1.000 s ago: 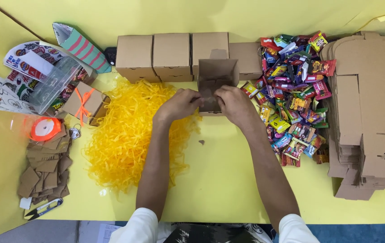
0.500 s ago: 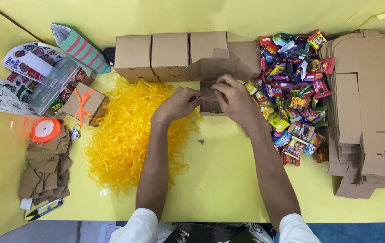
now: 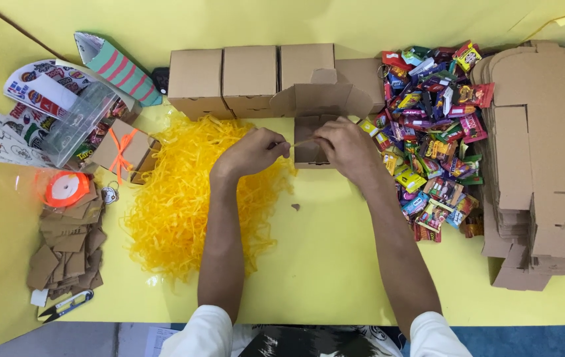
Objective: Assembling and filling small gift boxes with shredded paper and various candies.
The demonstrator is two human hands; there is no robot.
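Box (image 3: 313, 135) of brown card, lid flaps up, sits on the yellow surface (image 3: 335, 264) at the middle, just in front of a row of closed boxes (image 3: 249, 76). The right hand (image 3: 345, 147) rests on the box's front, its fingers pinched together on a thin pale strip at the box's left edge. The left hand (image 3: 253, 152), just left of the box, has its fingers closed together on the strip's other end, so the strip runs between both hands. Left of the box spreads a heap of yellow paper shred (image 3: 190, 198), under the left forearm. Right of the box lies a pile of bright sweets (image 3: 434, 125), and beyond that a stack of flat card blanks (image 3: 540, 158). Far left of the box are a small box tied with orange ribbon (image 3: 122, 151), an orange ribbon reel (image 3: 66, 188), brown card tags (image 3: 64, 248), a clear plastic case (image 3: 81, 122), sticker sheets (image 3: 5, 135) and small snips (image 3: 64, 306).
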